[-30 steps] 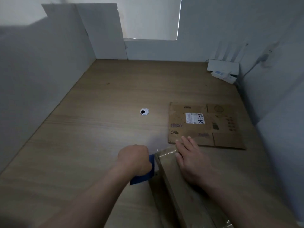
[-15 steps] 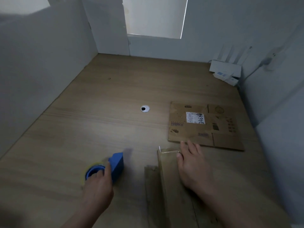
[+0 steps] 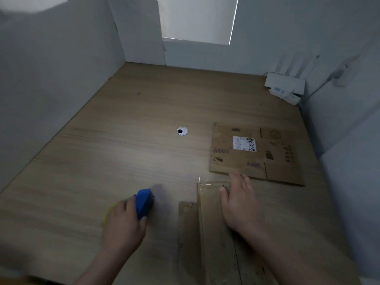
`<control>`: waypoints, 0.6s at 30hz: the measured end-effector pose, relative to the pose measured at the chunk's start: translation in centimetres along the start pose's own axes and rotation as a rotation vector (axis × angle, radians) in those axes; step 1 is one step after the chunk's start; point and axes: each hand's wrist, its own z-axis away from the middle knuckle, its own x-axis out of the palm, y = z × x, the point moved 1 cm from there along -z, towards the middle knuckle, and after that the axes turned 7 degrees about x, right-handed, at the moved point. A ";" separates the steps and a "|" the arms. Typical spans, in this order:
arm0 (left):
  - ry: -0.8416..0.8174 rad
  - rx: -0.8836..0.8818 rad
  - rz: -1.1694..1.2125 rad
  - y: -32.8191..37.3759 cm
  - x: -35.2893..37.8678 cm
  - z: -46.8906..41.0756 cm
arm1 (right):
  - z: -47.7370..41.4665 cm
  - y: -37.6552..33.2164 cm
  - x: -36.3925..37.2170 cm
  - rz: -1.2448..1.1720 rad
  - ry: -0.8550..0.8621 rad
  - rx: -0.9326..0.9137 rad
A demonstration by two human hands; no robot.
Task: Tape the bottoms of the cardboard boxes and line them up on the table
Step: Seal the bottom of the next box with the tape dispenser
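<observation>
The left hand (image 3: 123,225) now sits well to the left of the box, wrapped around the blue tape dispenser (image 3: 144,203), fingers closed on its body with the yellowish roll edge peeking out behind the knuckles. A second ago that same hand was pressed right up against the box's far end with the dispenser, so the strip has been pulled, cut and carried away from the work. Whether the dispenser is resting on the wooden table (image 3: 123,124) or held just off it cannot be told (the hand is blurred).

The right hand (image 3: 240,204) lies flat, fingers spread and together on nothing, palm down on the upturned bottom of the cardboard box (image 3: 209,227) at the near edge. It has hardly shifted in that second. A clear tape strip (image 3: 211,185) shows glossy along the box's far end beside the thumb, with a bright loose corner sticking up at its left.

Judging by this, the seam on this box is taped, and what is left is smoothing the strip down, then righting the box and setting it in place. Beyond the fingertips a flattened cardboard box (image 3: 255,155) with a white label lies untaped on the table, likely next. No box stands in a row yet
</observation>
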 end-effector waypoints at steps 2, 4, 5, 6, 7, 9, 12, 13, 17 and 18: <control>0.172 0.146 0.211 4.3 -1.7 -0.5 | 0.1 -0.1 -0.2 -0.015 0.005 0.016; 0.232 0.293 0.417 9.5 -3.0 -1.3 | 0.1 0.0 -0.3 -0.015 -0.007 0.012; 0.205 0.338 0.478 12.0 -3.2 -1.8 | 0.1 0.1 -0.3 -0.018 -0.010 0.006; 0.147 0.366 0.511 14.1 -3.1 -2.3 | -0.1 0.2 -0.2 -0.023 -0.011 -0.005; 0.076 0.384 0.506 15.8 -2.6 -2.8 | -0.1 0.3 -0.1 -0.028 -0.010 -0.019; -0.020 0.423 0.427 17.6 -0.9 -3.4 | -0.3 0.4 -0.1 -0.034 0.009 -0.048; -0.050 0.326 0.405 17.8 1.1 -4.2 | -0.9 0.5 -0.9 -0.030 0.030 -0.082; -0.050 0.280 0.397 18.1 1.3 -4.6 | -1.4 0.7 -1.2 -0.025 0.010 -0.082; -0.053 0.052 0.488 19.2 1.2 -6.0 | -3.3 1.8 -1.7 -0.238 -0.085 -0.020; -0.055 -0.023 0.566 19.1 1.5 -6.2 | -3.4 1.9 -1.7 -0.325 -0.076 -0.002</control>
